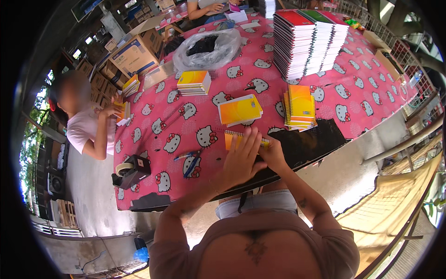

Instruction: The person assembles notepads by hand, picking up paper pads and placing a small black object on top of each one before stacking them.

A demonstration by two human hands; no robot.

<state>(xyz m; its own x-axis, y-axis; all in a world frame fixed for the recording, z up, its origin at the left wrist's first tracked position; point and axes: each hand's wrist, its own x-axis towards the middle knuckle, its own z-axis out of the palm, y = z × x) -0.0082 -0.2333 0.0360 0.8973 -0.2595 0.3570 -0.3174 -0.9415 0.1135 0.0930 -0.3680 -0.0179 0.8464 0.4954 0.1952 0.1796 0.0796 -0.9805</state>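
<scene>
Near the table's front edge lies a small yellow-orange spiral notebook [228, 141], its coil along the far side. My left hand [242, 156] rests over it with fingers stretched out flat. At its right end, my right hand [273, 153] grips the notebook, fingers curled and partly hidden. Just beyond is a short pile of yellow covers with loose sheets [240, 110]. To the right stands a stack of yellow spiral notebooks [301, 106]. Farther left sits another neat stack of them [193, 83].
Tall stacks of larger spiral notebooks [304, 46] rise at the back right. A clear plastic bag [207, 49], pens [191, 163] and a tape dispenser [132, 171] lie on the pink cloth [158, 146]. At left a co-worker [90, 125] handles yellow notebooks; another person sits behind. Cardboard boxes [134, 53] stand back left.
</scene>
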